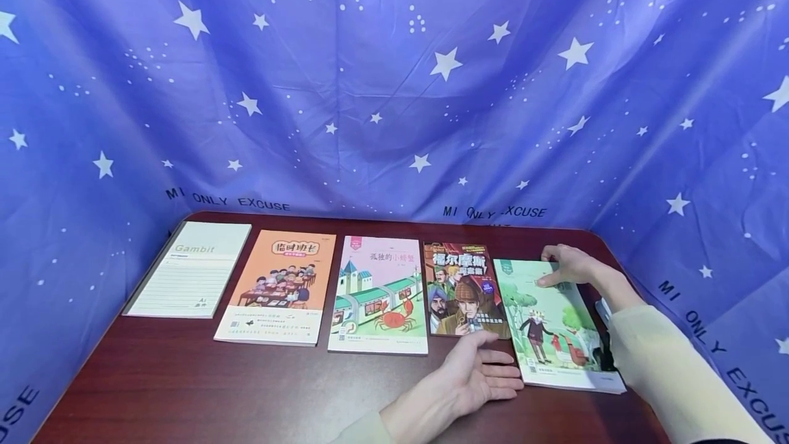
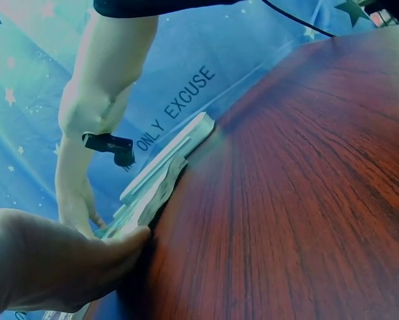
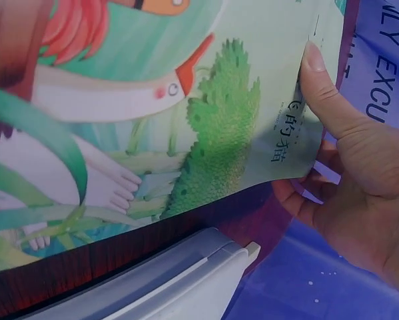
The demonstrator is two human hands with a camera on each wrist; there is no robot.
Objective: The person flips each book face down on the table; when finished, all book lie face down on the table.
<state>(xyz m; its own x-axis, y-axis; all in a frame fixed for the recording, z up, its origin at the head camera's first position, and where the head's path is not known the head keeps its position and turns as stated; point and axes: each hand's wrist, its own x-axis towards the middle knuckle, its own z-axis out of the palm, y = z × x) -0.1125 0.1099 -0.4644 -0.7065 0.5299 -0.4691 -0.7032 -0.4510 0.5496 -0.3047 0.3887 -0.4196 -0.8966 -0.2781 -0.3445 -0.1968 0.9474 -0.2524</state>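
A green picture book [image 1: 545, 314] lies at the right end of a row of books. My right hand [image 1: 570, 267] pinches its top right corner, thumb [image 3: 322, 87] on the cover and the other fingers beneath it in the right wrist view. Palm turned up, my left hand [image 1: 471, 379] stretches its fingers toward the lower left edge of this book, their tips at or close to it. In the left wrist view that hand [image 2: 59, 260] is beside the page edges [image 2: 162, 193]. Left of the green book is a comic-style detective book [image 1: 465, 293].
Farther left lie a pink crab book [image 1: 376, 293], an orange book [image 1: 277, 286] and a cream Gambit notebook [image 1: 191, 269]. A grey-white object [image 3: 192, 280] sits right of the green book, partly hidden by my right arm. Starry blue curtains [image 1: 382, 88] surround the dark red table [image 1: 246, 389].
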